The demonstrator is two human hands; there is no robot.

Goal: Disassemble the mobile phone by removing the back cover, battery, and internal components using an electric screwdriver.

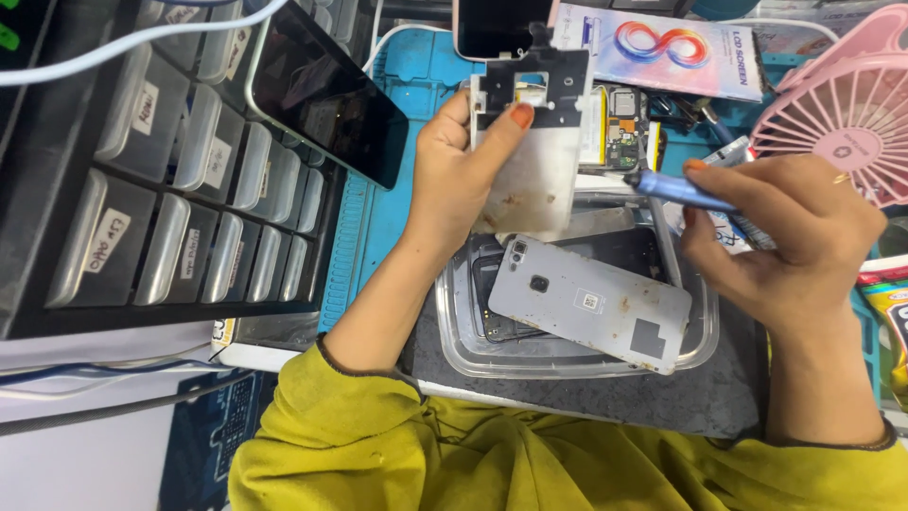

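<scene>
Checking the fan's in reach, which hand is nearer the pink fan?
Right. The right hand, holding a blue tool, sits just beside the fan; the left hand is far across, holding a panel.

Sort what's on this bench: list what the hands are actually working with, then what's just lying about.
In use:
- stained white phone frame plate, held by left hand
- blue pen-shaped tool, held by right hand
- grey phone back cover in clear plastic tray

Lying about:
- pink round fan
- black-screened phone
- grey parts drawers
</scene>
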